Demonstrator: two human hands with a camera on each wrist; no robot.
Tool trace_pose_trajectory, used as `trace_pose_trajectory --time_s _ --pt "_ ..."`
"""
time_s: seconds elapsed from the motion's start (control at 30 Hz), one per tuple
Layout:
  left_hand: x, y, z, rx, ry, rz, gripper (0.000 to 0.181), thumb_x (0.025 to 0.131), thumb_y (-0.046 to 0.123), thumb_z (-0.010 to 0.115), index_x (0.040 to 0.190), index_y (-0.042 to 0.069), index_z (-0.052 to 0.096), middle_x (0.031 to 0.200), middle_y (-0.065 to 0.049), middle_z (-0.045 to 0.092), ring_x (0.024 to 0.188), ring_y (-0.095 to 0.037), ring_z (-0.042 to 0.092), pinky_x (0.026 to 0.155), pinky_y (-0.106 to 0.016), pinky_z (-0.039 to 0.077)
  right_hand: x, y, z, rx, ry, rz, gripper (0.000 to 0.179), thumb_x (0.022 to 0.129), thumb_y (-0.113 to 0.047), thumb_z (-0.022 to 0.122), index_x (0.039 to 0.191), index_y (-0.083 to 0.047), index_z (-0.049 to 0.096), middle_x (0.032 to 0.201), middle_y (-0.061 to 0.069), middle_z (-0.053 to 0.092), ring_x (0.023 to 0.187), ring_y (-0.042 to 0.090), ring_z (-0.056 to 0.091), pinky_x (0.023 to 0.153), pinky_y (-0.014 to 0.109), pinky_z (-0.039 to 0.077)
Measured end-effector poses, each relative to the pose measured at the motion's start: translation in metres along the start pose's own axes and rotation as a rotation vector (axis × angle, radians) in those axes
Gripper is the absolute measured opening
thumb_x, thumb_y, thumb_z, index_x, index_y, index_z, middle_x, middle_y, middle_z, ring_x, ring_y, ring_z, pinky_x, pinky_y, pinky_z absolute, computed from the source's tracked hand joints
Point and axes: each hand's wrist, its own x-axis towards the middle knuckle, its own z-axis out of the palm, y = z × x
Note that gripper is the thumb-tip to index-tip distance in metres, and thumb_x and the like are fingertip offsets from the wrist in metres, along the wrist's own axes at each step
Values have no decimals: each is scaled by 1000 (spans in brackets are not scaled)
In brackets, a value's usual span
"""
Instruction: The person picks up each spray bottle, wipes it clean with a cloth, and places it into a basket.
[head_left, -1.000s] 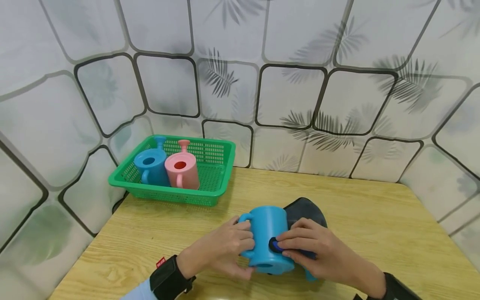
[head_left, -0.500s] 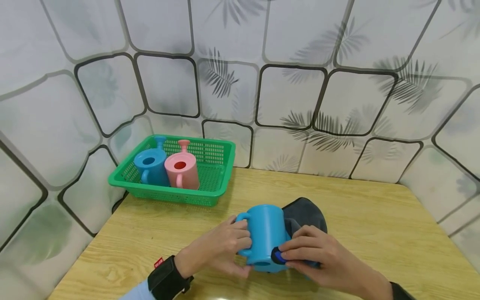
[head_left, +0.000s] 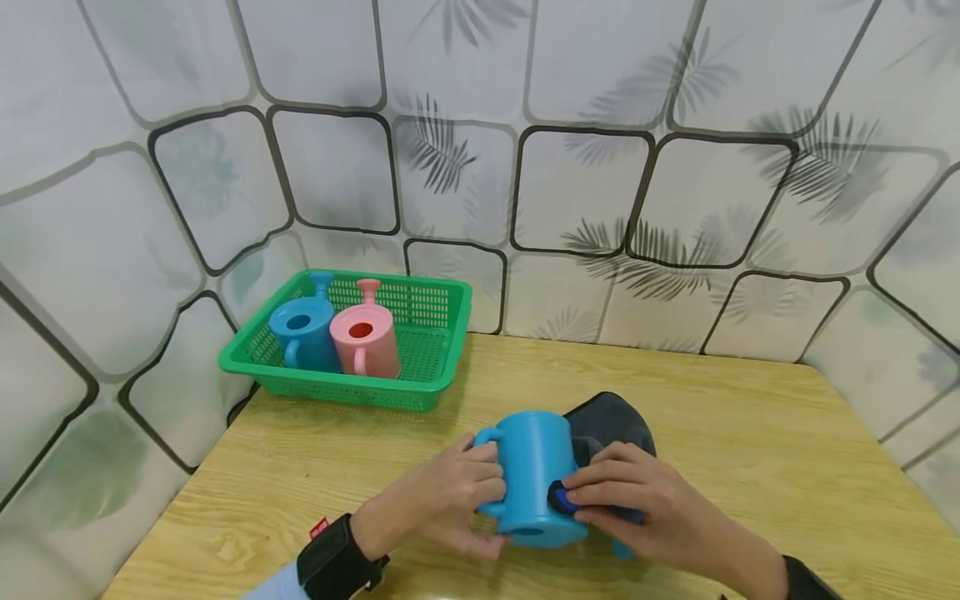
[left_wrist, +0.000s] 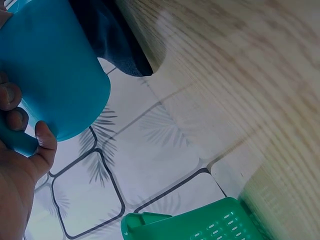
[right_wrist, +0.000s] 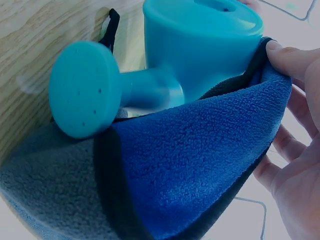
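A light blue toy watering can point(head_left: 534, 475) is held tilted over the table, its round opening toward me. My left hand point(head_left: 463, 497) grips its handle, fingers curled through the loop, as the left wrist view also shows. My right hand point(head_left: 641, 500) pinches the edge of a grey and blue cloth point(right_wrist: 200, 155) against the can's side. In the right wrist view the spout's round sprinkler head point(right_wrist: 85, 90) sticks out above the cloth. The cloth's grey part point(head_left: 613, 421) spreads out behind the can.
A green perforated basket point(head_left: 442, 367) stands at the back left of the wooden table point(head_left: 750, 442). Inside it are a blue watering can point(head_left: 309, 342) and a pink watering can point(head_left: 375, 342). A patterned sheet point(head_left: 465, 192) hangs behind and to the left.
My right hand with the cloth has slid down along the can's side and then slightly up again. The can has shifted a little left and back; my left hand keeps its grip.
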Motion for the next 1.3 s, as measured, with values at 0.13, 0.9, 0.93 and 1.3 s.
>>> trace_pose_trajectory --time_s 0.13,0.9,0.93,1.3 --pt "0 2 0 -9 7 11 38 78 46 81 77 23 51 71 12 45 80 -6 42 78 -24 38 0 5 0 8 24 1 19 99 -21 69 110 -8 75 106 7 76 96 16 62 87 22 49" --pt "2 7 2 -31 1 29 38 80 45 83 79 20 55 74 11 51 84 -8 51 97 -28 47 -4 25 -11 -60 -31 196 27 87 -7 80 112 -12 76 110 4 75 100 16 67 90 13 50" --pt "1 7 3 -31 1 32 38 81 45 83 79 20 55 74 11 52 84 -8 51 98 -28 47 -4 26 -11 -84 -32 237 31 83 -3 82 112 -13 76 111 4 75 102 16 68 91 12 49" --pt "5 -3 9 -2 16 79 37 84 46 78 77 19 54 74 11 51 85 -8 53 99 -27 47 -10 32 -6 -155 46 421 44 76 8 83 115 -12 75 111 2 75 101 18 74 94 7 49"
